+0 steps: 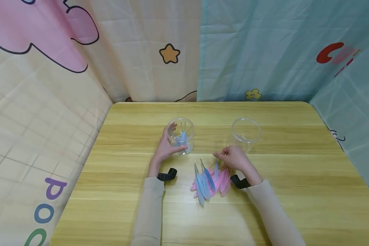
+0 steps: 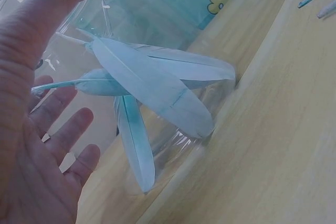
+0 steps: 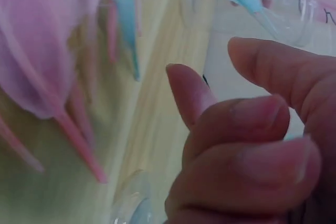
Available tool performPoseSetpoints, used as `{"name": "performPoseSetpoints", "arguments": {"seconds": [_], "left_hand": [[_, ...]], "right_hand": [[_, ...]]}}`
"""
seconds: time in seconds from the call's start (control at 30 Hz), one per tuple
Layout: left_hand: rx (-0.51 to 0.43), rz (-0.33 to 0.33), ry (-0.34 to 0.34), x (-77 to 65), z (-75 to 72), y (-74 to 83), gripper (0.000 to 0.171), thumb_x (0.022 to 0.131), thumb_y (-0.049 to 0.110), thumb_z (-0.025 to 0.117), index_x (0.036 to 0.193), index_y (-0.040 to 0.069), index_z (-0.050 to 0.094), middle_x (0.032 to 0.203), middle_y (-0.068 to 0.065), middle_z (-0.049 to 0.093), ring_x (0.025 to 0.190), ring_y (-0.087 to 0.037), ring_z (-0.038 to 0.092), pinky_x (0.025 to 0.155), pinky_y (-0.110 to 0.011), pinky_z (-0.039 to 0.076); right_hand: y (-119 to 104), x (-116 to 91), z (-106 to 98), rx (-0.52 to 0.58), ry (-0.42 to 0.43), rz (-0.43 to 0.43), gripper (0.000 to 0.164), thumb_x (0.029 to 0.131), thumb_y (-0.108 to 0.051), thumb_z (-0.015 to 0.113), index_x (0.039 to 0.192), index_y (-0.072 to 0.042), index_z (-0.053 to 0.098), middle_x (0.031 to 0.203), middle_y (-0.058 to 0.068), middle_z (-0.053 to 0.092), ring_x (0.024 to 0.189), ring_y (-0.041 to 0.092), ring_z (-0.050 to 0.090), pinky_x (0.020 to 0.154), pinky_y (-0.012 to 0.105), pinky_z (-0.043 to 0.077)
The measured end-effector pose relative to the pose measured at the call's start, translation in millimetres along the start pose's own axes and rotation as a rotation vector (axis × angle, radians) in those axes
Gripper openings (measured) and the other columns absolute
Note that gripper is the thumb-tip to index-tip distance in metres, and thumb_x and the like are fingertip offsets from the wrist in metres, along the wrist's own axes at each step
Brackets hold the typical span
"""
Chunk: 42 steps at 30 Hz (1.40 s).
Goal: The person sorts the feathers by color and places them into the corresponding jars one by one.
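Note:
My left hand [image 1: 168, 145] is wrapped round a clear plastic cup [image 1: 180, 119], thumb on the near side and fingers on the far side. Several light-blue feathers [image 2: 152, 87] lean inside that cup, quills up. Over the far end of a feather pile, my right hand [image 1: 233, 158] hovers with nothing between thumb and forefinger; its other fingers are curled in the right wrist view. A small blue feather [image 1: 216, 169] has its quill just below those fingertips. The pile has pink feathers [image 1: 223, 181] with several blue feathers [image 1: 200, 189] on top at its left.
A second clear cup [image 1: 246, 119] stands behind my right hand, partly hidden by it. The wooden table [image 1: 110, 191] ends at a patterned curtain [image 1: 147, 68] at the back and sides. Black wrist cameras [image 1: 167, 174] sit on both wrists.

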State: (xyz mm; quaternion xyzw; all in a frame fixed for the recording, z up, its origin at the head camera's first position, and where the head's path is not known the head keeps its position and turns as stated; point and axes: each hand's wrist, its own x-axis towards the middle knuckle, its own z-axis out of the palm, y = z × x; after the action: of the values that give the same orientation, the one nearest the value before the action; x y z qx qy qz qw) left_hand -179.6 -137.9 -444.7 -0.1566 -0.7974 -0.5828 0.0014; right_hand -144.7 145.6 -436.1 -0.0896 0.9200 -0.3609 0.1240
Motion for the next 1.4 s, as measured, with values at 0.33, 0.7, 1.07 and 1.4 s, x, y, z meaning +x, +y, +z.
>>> {"name": "performPoseSetpoints", "arguments": {"seconds": [0.33,0.7,1.07,1.4], "left_hand": [[-0.013,-0.005,0.01,8.1,3.1,-31.2,0.106,0.07,0.017,0.086,0.15,0.018,0.018,0.15,-0.005,0.031,0.136,-0.025,0.027,0.105,-0.057,0.021],[-0.016,0.006,0.033,9.0,5.8,-40.2,0.105,0.067,0.026,0.088,0.149,0.028,0.021,0.147,0.006,0.033,0.134,-0.018,0.029,0.105,-0.054,0.024],[-0.016,0.003,0.035,9.6,4.7,-40.3,0.106,0.068,0.024,0.087,0.149,0.025,0.02,0.147,0.008,0.032,0.134,-0.017,0.029,0.105,-0.054,0.024],[-0.019,0.006,0.028,10.9,4.1,-39.5,0.105,0.067,0.024,0.088,0.148,0.032,0.021,0.147,0.007,0.032,0.134,-0.017,0.029,0.105,-0.053,0.025]], "right_hand": [[9.6,2.2,11.9,-0.022,-0.03,0.078,0.046,0.09,-0.038,0.063,0.059,-0.005,0.06,0.052,0.002,0.054,0.043,0.011,0.042,0.041,0.024,0.034],[12.4,11.6,24.0,-0.023,-0.017,0.1,0.045,0.084,-0.038,0.071,0.051,-0.011,0.054,0.047,-0.005,0.041,0.042,0.009,0.036,0.04,0.023,0.028],[10.1,18.5,25.8,0.014,-0.012,0.105,0.029,0.08,-0.032,0.075,0.062,-0.011,0.065,0.051,-0.005,0.044,0.046,0.009,0.039,0.042,0.023,0.03],[13.2,14.5,22.7,0.178,-0.054,0.103,0.027,0.084,-0.029,0.072,0.068,-0.008,0.066,0.053,-0.002,0.046,0.047,0.011,0.04,0.044,0.023,0.03]]}}
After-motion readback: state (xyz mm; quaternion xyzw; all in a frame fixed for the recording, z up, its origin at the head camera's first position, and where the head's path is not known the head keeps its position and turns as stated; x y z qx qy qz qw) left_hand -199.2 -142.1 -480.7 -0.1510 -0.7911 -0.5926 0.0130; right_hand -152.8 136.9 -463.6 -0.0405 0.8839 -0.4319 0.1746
